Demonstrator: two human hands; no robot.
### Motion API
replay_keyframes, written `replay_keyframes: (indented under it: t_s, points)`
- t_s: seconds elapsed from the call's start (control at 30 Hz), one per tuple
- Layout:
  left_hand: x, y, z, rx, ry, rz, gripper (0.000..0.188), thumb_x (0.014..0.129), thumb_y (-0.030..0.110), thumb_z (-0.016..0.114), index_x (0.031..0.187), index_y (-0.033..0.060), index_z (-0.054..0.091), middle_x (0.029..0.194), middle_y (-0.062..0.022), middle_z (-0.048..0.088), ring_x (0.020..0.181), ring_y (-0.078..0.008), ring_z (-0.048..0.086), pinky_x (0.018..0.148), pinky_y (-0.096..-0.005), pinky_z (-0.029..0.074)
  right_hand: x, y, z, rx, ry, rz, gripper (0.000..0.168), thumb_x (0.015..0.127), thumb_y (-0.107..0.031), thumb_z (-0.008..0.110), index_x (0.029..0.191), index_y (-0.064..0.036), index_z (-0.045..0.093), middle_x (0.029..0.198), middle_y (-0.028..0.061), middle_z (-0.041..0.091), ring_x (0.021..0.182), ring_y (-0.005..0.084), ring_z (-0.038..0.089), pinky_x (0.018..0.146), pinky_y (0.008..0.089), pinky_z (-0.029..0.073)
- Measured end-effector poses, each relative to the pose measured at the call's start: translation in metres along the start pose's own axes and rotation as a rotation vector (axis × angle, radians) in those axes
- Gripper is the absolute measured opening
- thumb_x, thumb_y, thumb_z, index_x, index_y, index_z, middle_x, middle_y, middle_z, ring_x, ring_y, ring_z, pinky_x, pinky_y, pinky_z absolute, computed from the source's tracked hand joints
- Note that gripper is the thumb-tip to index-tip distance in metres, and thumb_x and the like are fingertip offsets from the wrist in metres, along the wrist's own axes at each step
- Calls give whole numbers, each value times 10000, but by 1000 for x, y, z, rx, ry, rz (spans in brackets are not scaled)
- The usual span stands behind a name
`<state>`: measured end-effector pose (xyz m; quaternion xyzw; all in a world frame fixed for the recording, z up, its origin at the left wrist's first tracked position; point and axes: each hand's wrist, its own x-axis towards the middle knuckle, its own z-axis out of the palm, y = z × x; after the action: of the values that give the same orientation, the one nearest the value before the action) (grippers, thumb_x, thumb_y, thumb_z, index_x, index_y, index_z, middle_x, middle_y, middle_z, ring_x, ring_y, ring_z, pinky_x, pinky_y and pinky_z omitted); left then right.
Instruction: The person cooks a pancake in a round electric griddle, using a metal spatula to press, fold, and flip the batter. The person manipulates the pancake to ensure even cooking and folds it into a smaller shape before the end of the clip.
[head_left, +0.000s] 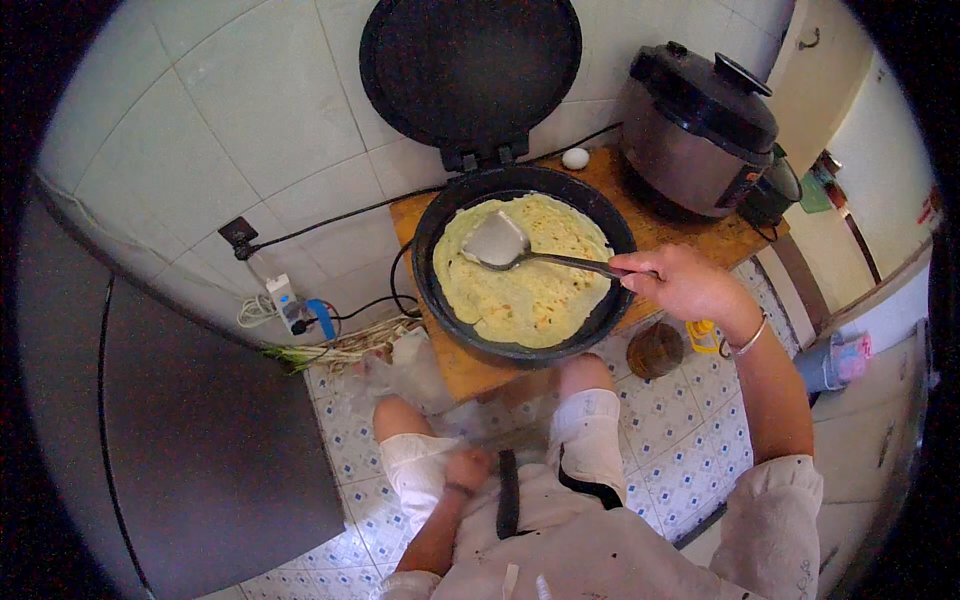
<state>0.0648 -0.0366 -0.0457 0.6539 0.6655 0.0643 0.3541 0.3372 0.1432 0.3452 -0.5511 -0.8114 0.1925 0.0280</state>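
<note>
My right hand (679, 281) grips the handle of a metal spatula (496, 241). Its broad blade lies flat against a thin yellow pancake (525, 300), left of the middle. The pancake, flecked with orange and green bits, covers most of the floor of a round black electric griddle (448, 321). Behind it, the griddle's black lid (471, 67) stands raised on its hinge, close to the tiled wall. My left hand (469, 471) rests on my lap near the left thigh, its fingers curled and blurred. Whether it holds anything is unclear.
The griddle sits on a wooden table (461, 379) with an egg (575, 158) and an electric pressure cooker (694, 139). Power cords run left to a wall socket (238, 232) and a power strip (289, 304). A brown jar (655, 350) stands right; green onions (337, 346) lie left.
</note>
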Motion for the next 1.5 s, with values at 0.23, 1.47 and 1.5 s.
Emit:
replay_keyframes:
  t_s: [0.23,1.47,1.5]
  points:
    - [1,-11,9,-69,44,5,346,813,443,513,781,139,676,809,-122,647,731,-335,614,629,-449,484,9,-4,-6,-14,10,-37,299,840,-235,498,1053,-61,617,969,176,623,899,345,592,815,392,464]
    - [0,0,-3,-61,6,45,345,797,423,531,826,104,660,818,-148,631,761,-339,599,665,-448,473,-15,4,9,6,61,-83,283,845,-238,535,1083,-106,615,816,187,612,691,301,595,655,369,466]
    - [0,-3,1,-39,25,71,349,801,427,528,840,105,658,821,-147,631,761,-342,599,668,-449,474,-16,-3,5,2,28,-32,293,846,-253,525,1075,-96,615,882,186,618,773,326,600,712,387,473]
